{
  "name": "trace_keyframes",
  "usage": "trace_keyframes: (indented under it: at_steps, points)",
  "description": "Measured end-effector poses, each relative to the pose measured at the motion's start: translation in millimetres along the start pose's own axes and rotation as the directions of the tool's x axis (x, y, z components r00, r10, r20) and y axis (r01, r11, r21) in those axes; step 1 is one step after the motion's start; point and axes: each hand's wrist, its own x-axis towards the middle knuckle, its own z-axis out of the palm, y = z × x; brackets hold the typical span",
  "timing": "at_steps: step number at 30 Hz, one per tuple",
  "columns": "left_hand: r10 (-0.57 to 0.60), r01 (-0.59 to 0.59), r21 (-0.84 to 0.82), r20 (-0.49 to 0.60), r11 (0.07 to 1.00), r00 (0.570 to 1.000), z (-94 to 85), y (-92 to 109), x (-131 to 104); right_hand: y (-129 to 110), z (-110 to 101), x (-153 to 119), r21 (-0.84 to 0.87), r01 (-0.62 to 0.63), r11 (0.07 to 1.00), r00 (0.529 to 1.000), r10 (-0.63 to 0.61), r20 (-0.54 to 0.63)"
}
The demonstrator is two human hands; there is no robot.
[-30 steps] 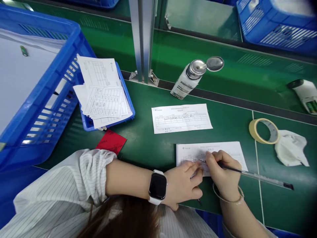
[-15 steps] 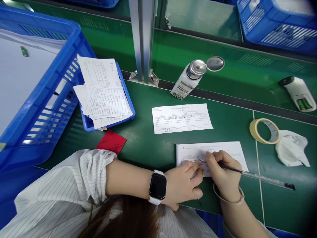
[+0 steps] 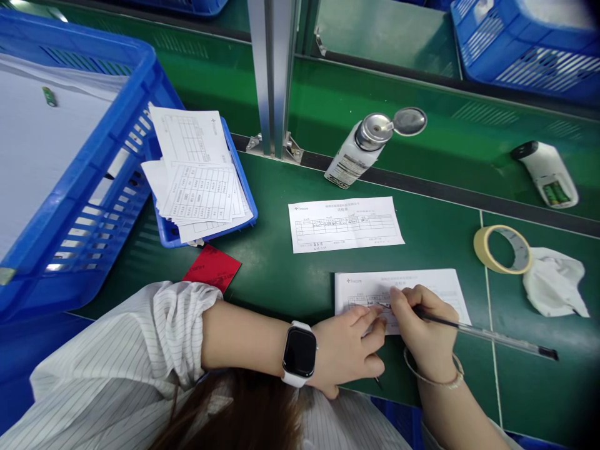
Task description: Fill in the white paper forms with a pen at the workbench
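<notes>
My right hand [image 3: 429, 328] is closed around a clear-barrelled pen [image 3: 487, 334] with a dark end. The pen's tip rests on a pad of printed white forms [image 3: 422, 284], in a table row near its middle. My left hand [image 3: 351, 347], wearing a white-strapped watch, lies across the pad's lower left with its fingers apart and bent. Those fingertips press on the paper beside the pen tip. A thin dark point sticks out below the left hand; what it belongs to is hidden. Above the pad lies a single form [image 3: 344, 234] with handwriting in its rows.
A white pump bottle [image 3: 351, 153] with its lid flipped up stands behind the forms. Right of the pad are a tape roll [image 3: 480, 250] and crumpled white paper [image 3: 553, 281]. Leftward are a blue tray [image 3: 248, 212] of forms, a red sheet [image 3: 213, 269] and a large blue basket [image 3: 107, 150].
The white handheld device with batteries, on the green surface at the far right, has shifted left. Both hands and the pen stay nearly where they were on the pad.
</notes>
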Motion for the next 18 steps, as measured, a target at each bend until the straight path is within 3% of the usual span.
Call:
trace_keyframes:
  at_steps: [5, 8, 10, 13, 15, 16, 18]
  points:
    - [-0.001, 0.001, -0.001, -0.007, 1.0, 1.0, -1.3, -0.7, -0.2, -1.1, -4.4, -2.5, 0.062, -0.042, 0.997, 0.997, 0.047, -0.067]
    - [0.014, -0.014, -0.007, -0.016, 1.0, 1.0, -1.1, 1.5, -0.9, -3.4, -20.0, 15.1, 0.059, -0.099, 0.993, 0.992, 0.103, -0.068]
    - [0.006, -0.006, -0.008, -0.01, 1.0, 1.0, 0.5, 2.2, -1.2, -2.8, -37.2, 47.0, -0.042, -0.063, 0.997, 0.985, 0.055, -0.161]
    - [0.022, -0.022, -0.013, -0.021, 1.0, 1.0, 2.2, 0.6, 0.0, 8.7, -74.3, 122.4, -0.159, 0.018, 0.987, 0.91, -0.082, -0.406]
    - [0.034, -0.034, -0.017, -0.004, 0.999, 0.999, 1.1, 0.1, 1.9, 25.7, -101.0, 176.7, -0.321, -0.117, 0.94, 0.901, -0.036, -0.433]
    - [0.031, -0.03, -0.015, 0.013, 0.999, 0.999, 0.4, 0.5, 3.2, 36.3, -112.2, 200.7, -0.45, -0.215, 0.867, 0.9, -0.003, -0.436]
    - [0.012, -0.012, -0.005, 0.031, 1.0, 0.999, 0.9, 2.8, 6.1, 57.8, -127.1, 237.6, -0.503, -0.318, 0.804, 0.879, 0.051, -0.475]
